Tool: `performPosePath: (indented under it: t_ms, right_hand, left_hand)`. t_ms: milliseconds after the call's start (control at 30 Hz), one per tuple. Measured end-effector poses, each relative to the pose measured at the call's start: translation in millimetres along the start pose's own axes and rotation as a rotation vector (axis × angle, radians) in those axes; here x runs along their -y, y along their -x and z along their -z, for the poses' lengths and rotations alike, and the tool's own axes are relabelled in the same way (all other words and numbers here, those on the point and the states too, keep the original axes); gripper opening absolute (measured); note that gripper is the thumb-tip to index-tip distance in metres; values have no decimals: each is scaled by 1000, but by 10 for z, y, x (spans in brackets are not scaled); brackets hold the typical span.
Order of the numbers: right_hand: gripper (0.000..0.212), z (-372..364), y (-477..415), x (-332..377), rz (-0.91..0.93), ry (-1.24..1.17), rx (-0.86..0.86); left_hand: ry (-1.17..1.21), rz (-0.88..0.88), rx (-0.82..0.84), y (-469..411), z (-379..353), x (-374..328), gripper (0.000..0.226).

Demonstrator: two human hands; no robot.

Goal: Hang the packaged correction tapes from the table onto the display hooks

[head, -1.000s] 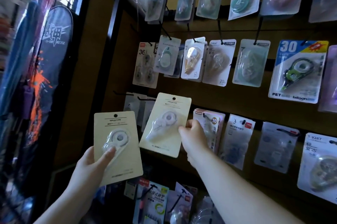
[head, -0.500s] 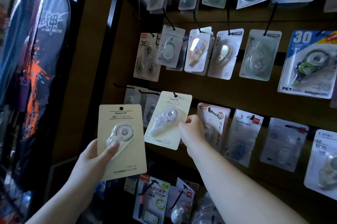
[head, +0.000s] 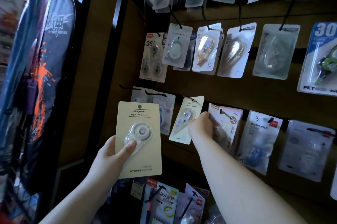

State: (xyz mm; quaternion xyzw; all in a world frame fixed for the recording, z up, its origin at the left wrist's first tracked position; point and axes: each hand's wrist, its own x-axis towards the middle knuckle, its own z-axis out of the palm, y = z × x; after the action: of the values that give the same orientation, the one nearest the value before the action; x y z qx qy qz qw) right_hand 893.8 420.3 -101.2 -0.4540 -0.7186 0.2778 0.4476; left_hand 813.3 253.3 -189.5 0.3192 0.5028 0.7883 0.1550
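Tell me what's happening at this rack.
A person is stocking a display wall with carded correction tapes. The right-hand grip pinches one cream card by its edge. The card is tilted, with its top at a black hook. Whether the hole is threaded on is unclear. The left-hand grip holds a second cream card upright before the wall, thumb on its blister.

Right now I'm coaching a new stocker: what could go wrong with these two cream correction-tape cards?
The cream cardboard pack pinched by the right hand sits askew at the black wire hook; released early, it may slip off. The thumb of the left hand presses the clear blister on the second cream pack, which might dent.
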Motion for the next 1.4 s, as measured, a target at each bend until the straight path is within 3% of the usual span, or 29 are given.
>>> performPosePath:
  t_ms: [333,433,500,567,633,700,867,933,1267,1400]
  right_hand:
    - [44,-41,390,-236,34,-4,233]
    - [47,-18,558,-280,97,-136,244]
    - [41,33,678,-260,138,-312,331]
    - [27,97,761,-237,148,-471,522]
    - [7,144,790,-224,183,-460,634]
    - [10,146,780,-225,227,-403,608]
    - [21,172,710,-218,246,-420,413]
    - [21,195,664,-190,245,-451,331]
    - [26,267,486,-75,215,-375,191]
    - [7,267,405,-132,175,-337,161]
  left_hand:
    - [-53,18,21,-5,17,14,12]
    - [-77,13,25,10,-15,-7,6]
    - [-71,15,30,36,-50,-13,7]
    - [-64,5,45,59,-83,-20,9]
    - [-59,-14,65,75,-107,-30,9]
    - [-27,-8,75,72,-129,-33,8]
    - [-1,-17,101,42,-239,-36,58]
    - [-20,-44,100,-2,-274,-41,66]
    - [-146,-126,111,-273,-475,-109,59]
    - [-161,-84,120,-291,-510,3,59]
